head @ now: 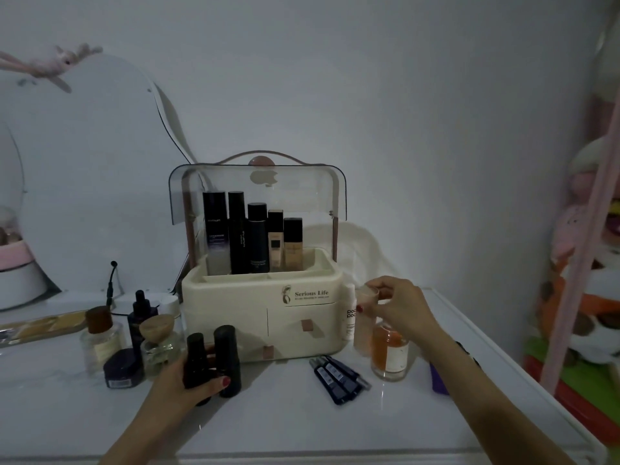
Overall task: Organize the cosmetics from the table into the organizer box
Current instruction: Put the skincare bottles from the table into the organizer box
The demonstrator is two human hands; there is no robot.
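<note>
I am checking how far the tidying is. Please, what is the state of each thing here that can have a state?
organizer box: clear lid raised, drawers shut, five bottles upright in the top tray.
left hand: grips two black bottles on the table.
right hand: holds the top of a frosted bottle beside the box.
amber bottle: upright on the table.
dark tubes: lying flat.

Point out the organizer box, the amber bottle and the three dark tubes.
organizer box (pixel 235 317): head view, cream front wall.
amber bottle (pixel 391 352): head view, orange glass body.
three dark tubes (pixel 335 377): head view, middle tube's barrel.
</note>
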